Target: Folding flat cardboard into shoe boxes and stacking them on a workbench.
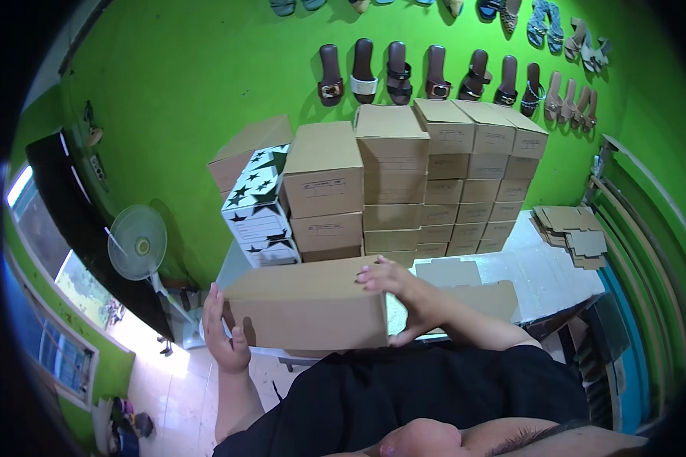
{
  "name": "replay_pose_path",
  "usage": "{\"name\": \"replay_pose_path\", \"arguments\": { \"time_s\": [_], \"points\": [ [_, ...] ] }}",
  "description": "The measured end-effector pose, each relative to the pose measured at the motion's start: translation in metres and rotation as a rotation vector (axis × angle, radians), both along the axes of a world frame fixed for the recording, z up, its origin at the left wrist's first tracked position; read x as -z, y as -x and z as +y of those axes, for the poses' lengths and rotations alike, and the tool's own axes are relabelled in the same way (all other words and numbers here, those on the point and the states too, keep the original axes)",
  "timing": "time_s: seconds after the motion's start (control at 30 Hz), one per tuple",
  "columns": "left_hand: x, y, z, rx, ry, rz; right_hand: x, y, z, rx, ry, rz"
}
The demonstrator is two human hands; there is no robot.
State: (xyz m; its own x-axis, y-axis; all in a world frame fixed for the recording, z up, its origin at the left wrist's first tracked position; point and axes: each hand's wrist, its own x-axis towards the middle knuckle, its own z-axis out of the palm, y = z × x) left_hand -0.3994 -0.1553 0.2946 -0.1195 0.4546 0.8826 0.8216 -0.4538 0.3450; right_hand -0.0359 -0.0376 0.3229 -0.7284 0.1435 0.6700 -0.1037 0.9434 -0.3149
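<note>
**Plain carton gripped at both ends, in front of the stacked boxes**

Left hand (226, 335) clamped on the left end of a plain brown cardboard box (309, 306), thumb on the near face, fingers wrapped behind the end panel and mostly out of sight. Right hand (404, 297) curled over the right end of the same box, fingertips (367, 279) hooked over the top edge, palm against the end. Box held level between the two hands, long side toward the camera, just above a dark shirt (404, 396).

Behind the box, on a pale table (541, 274): a wall of stacked brown cartons (427, 183), several tiers high. Left of that stack, white boxes with black stars (258, 206), topped by a tilted brown carton. Right of the stack, a pile of flat cardboard blanks (572, 228). Above the stack, a row of sandals (434, 72) hung on a green wall (190, 76). Far left of the stack, a standing fan (137, 244).

Table front edge hidden by the held box. Box underside and far face not visible. Labels on the cartons too small to make out. Frame corners black from the lens rim.
</note>
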Motion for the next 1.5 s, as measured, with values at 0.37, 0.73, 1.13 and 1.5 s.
{"name": "replay_pose_path", "arguments": {
  "time_s": [0.37, 0.73, 1.13, 1.5],
  "points": [
    [0.008, -0.104, 0.066, 0.191, 0.163, 0.302, -0.026, -0.231, -0.011, 0.311, 0.579, 0.124],
    [0.002, -0.286, 0.136, 0.303, 0.473, 0.012, 0.018, -0.448, 0.022, 1.393, 0.355, -0.429],
    [0.041, -0.407, 0.172, 0.303, 0.735, 0.224, 0.156, -0.565, 0.207, 1.534, 0.030, -0.227],
    [0.047, -0.416, 0.158, 0.039, 0.847, 0.213, 0.299, -0.567, 0.338, 1.517, 0.790, -0.162]
  ]
}}
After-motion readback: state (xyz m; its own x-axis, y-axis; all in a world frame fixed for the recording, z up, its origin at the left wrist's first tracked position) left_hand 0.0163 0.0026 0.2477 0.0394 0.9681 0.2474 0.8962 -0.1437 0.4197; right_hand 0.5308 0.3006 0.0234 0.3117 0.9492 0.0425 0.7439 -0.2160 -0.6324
